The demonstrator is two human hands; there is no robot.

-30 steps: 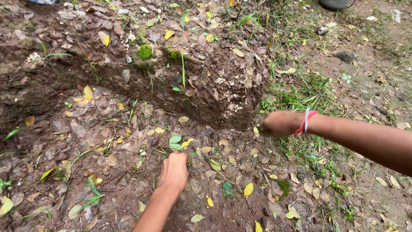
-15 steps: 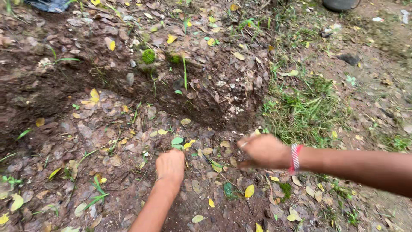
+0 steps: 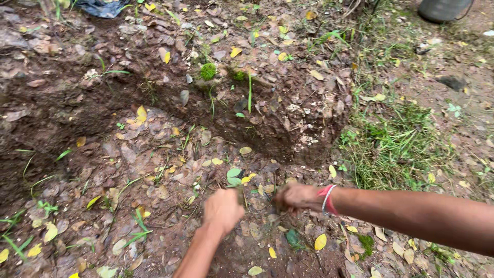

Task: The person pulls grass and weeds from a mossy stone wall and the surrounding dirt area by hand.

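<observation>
My left hand [image 3: 222,210] is low over brown soil, seen from the back with the fingers curled under into a fist. What is inside it is hidden. My right hand [image 3: 297,197] reaches in from the right, a red and white wristband [image 3: 327,200] on the wrist. It is blurred, fingers bent down onto the ground a short way right of the left hand. A pair of small green leaves [image 3: 234,176] and a yellow leaf [image 3: 247,179] lie just beyond the two hands.
Behind the hands a dug soil bank [image 3: 288,128] rises with a moss clump [image 3: 208,71] on top. A grass patch [image 3: 396,144] is at the right. Fallen leaves and flat stones cover the ground. A dark container [image 3: 442,9] and a dark bag [image 3: 105,7] sit far off.
My right hand has swung from near the bank's corner down and left to the ground beside my left hand. My left hand has stayed clenched at almost the same spot.
</observation>
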